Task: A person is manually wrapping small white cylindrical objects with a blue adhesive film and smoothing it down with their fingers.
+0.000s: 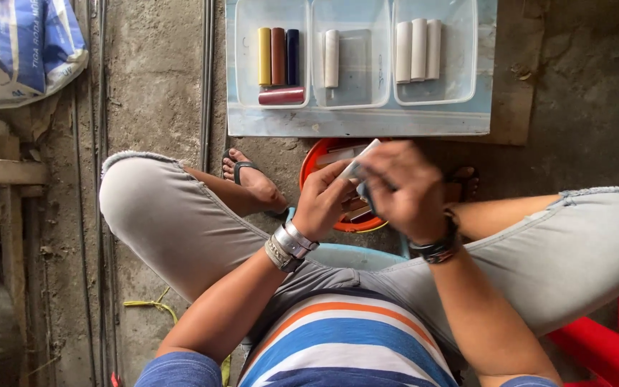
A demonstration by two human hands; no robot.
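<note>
We saw three clear plastic trays [467,50] on a pale blue board [360,123], holding coloured and white rolls, beside a blue-and-white sack [16,43].

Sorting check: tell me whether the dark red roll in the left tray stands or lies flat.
Lying flat: the dark red roll rests crosswise below three rolls.

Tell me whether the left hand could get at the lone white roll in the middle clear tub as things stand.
Probably yes, once freed. The left hand pinches a pale strip with the right hand. The white roll lies uncovered in the open middle tub, with nothing standing between.
</note>
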